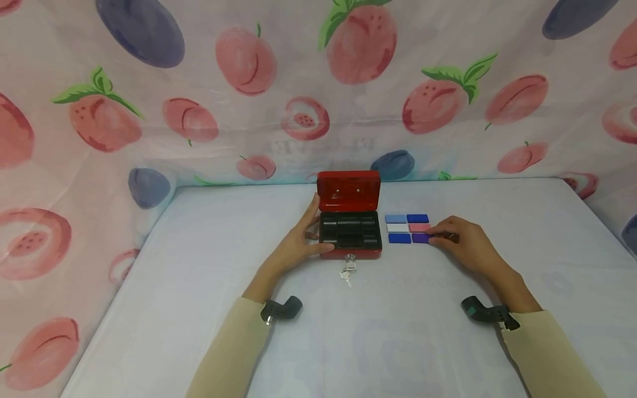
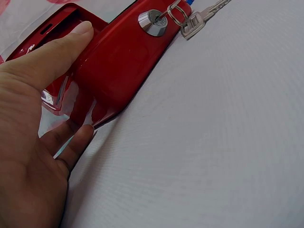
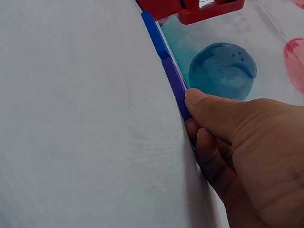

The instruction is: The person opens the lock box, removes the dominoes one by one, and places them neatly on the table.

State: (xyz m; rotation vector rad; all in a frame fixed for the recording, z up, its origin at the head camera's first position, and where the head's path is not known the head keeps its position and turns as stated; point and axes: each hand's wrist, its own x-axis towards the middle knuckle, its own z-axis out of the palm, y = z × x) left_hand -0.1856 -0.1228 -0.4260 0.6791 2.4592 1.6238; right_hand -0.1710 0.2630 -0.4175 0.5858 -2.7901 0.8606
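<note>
A red cash box [image 1: 350, 254] with a black compartment tray [image 1: 350, 224] stands on the table, its red lid [image 1: 348, 190] raised. Keys [image 2: 194, 23] on a ring hang from the lock [image 2: 153, 22] at its front. My left hand [image 1: 294, 243] holds the box's left side, thumb over the front left rim and index finger up against the lid. To the right of the box lie small flat rectangular blocks in two columns: light blue [image 1: 396, 219], white [image 1: 397, 228], pink [image 1: 419, 227] and blue ones [image 1: 400, 238]. My right hand [image 1: 465, 243] pinches the purple block [image 3: 175, 85] at its right end.
White cloth [image 1: 378, 331] covers the table. A fruit-printed curtain [image 1: 298, 66] rises behind the table's back edge and along its sides. Dark wrist cameras [image 1: 282, 308] are strapped on both forearms.
</note>
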